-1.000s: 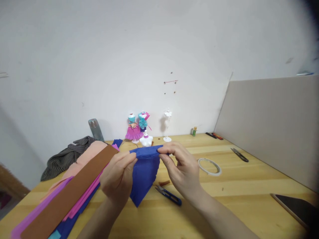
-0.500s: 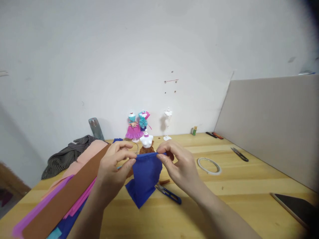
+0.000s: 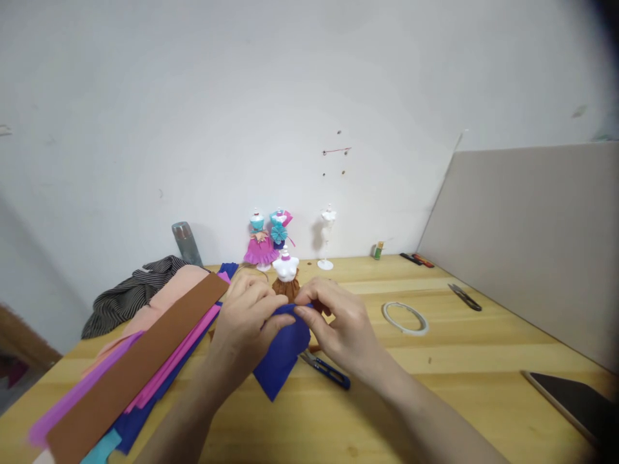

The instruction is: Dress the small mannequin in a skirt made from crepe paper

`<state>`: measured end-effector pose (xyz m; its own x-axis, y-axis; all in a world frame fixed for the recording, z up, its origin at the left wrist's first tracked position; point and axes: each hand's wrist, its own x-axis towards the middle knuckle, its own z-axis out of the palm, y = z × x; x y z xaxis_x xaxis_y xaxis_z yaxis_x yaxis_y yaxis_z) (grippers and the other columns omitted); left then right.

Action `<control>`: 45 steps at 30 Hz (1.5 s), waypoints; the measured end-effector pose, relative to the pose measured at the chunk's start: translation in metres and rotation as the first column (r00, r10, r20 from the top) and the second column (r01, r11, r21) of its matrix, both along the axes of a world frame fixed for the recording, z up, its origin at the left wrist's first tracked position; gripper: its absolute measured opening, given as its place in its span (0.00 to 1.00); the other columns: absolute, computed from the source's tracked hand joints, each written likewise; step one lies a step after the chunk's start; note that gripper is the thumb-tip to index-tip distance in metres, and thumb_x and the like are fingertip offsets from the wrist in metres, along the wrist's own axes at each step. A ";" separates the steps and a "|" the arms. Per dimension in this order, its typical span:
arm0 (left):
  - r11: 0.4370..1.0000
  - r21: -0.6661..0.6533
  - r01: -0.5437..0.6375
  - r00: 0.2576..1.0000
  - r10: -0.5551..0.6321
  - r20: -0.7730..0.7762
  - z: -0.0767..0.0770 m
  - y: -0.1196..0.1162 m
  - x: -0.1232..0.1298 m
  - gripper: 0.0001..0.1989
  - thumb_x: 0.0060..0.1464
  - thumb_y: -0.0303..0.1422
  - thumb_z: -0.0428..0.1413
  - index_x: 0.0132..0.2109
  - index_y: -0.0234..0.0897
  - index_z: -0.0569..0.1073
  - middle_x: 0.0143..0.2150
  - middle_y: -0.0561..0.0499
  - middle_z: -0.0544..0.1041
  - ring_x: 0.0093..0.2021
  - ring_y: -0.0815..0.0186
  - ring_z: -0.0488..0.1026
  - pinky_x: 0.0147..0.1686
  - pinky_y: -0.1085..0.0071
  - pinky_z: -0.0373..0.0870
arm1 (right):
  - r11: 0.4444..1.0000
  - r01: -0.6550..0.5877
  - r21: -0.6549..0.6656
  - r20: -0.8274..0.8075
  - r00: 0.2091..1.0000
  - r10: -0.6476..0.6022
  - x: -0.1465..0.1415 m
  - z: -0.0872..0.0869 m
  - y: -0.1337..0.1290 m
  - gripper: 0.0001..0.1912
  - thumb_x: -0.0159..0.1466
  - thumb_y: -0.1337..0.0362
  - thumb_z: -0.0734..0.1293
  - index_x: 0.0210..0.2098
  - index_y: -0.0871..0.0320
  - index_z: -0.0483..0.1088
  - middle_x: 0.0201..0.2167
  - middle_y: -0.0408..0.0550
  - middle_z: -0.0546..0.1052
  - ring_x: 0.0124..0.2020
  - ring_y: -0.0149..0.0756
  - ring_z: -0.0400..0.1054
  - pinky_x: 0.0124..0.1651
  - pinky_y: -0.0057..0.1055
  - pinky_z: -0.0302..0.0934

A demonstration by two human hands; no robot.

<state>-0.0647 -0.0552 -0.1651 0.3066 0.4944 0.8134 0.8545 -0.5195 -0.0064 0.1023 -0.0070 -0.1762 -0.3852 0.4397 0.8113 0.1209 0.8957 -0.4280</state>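
A piece of blue crepe paper (image 3: 281,361) hangs from both hands, its upper edge folded over. My left hand (image 3: 249,322) pinches that edge between thumb and fingers. Close beside it, my right hand (image 3: 338,322) pinches the same edge at its right end. Just behind the hands stands a small white mannequin (image 3: 285,267) in a brown gathered skirt (image 3: 285,290). Under the paper's right side lie blue-handled thread snips (image 3: 329,372), their blades partly covered.
At left lie strips of brown paper (image 3: 140,367) and other colours, with a striped cloth (image 3: 130,293) and a bottle (image 3: 186,243) behind. Dressed mannequins (image 3: 261,248) and a bare one (image 3: 327,235) line the wall. Rightward are a tape roll (image 3: 405,318), scissors (image 3: 465,297) and a phone (image 3: 575,406).
My left hand has slid right along the blue paper's top edge, so the two pinches are now close together. The hanging paper has bunched narrower.
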 end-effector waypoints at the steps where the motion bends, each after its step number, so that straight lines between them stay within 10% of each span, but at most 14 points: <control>1: 1.000 0.004 0.000 1.000 0.000 0.003 -0.001 0.001 -0.001 0.07 0.58 0.33 0.55 0.33 0.38 0.75 0.29 0.50 0.76 0.35 0.62 0.70 0.43 0.61 0.67 | 1.000 -0.002 -0.002 0.000 1.000 0.002 0.000 0.000 0.000 0.07 0.64 0.72 0.63 0.30 0.57 0.65 0.26 0.42 0.69 0.26 0.30 0.62 0.30 0.28 0.56; 16: 0.970 -0.235 0.063 0.998 -0.059 0.027 0.010 -0.005 -0.026 0.13 0.61 0.33 0.52 0.31 0.37 0.79 0.28 0.51 0.79 0.30 0.66 0.73 0.35 0.71 0.68 | 0.988 -0.050 -0.144 0.015 0.998 0.053 0.000 0.002 0.006 0.07 0.61 0.72 0.65 0.27 0.58 0.66 0.24 0.41 0.69 0.25 0.29 0.61 0.30 0.27 0.56; 29: 0.902 -0.428 0.065 0.998 -0.065 0.017 0.003 0.001 -0.030 0.10 0.59 0.32 0.54 0.34 0.37 0.79 0.31 0.51 0.80 0.33 0.65 0.74 0.33 0.72 0.66 | 0.986 -0.126 -0.107 0.231 0.962 0.148 0.010 0.010 0.009 0.14 0.57 0.67 0.71 0.44 0.57 0.71 0.38 0.48 0.76 0.39 0.38 0.68 0.42 0.34 0.62; 45: 0.831 -0.557 0.002 1.000 0.004 0.009 0.001 0.004 -0.030 0.10 0.58 0.30 0.53 0.32 0.37 0.79 0.29 0.51 0.80 0.31 0.66 0.74 0.33 0.71 0.66 | 0.976 -0.018 -0.218 0.450 0.885 0.117 0.002 0.000 0.016 0.02 0.60 0.68 0.68 0.33 0.58 0.74 0.31 0.45 0.78 0.34 0.34 0.69 0.37 0.30 0.58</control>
<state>-0.0942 -0.0511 -0.1645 0.2999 0.8645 0.4032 0.8534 -0.4321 0.2916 0.1038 0.0086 -0.1761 -0.7262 0.5336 0.4334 0.2894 0.8092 -0.5114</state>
